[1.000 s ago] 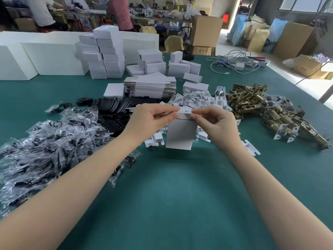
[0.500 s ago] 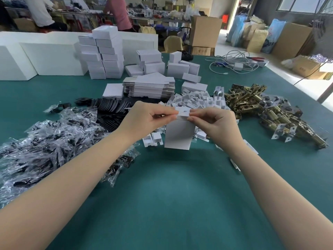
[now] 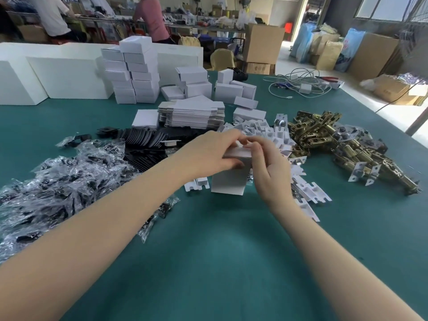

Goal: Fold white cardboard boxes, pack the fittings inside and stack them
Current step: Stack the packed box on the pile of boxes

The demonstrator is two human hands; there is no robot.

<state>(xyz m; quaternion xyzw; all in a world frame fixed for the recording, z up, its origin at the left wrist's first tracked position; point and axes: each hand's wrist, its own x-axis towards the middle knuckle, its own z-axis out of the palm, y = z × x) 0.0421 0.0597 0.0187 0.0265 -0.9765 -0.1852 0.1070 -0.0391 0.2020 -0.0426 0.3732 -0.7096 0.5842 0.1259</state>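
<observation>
While a white box [image 3: 229, 181] stands upright on the green table [image 3: 231, 262], the left hand [image 3: 208, 156] pinches its top flap and the right hand [image 3: 266, 167] curls over it; tucking squarely should avoid creasing.

We cannot see the top of the white box [image 3: 229, 181], since our left hand [image 3: 206, 156] and right hand [image 3: 268, 167] cover its flaps, and the right hand's fingers [image 3: 257, 147] are smeared by motion. The heap of clear bags [image 3: 60, 179] runs off the left edge, their dark contents too small to tell. Both our forearms are cut off by the bottom edge.
</observation>
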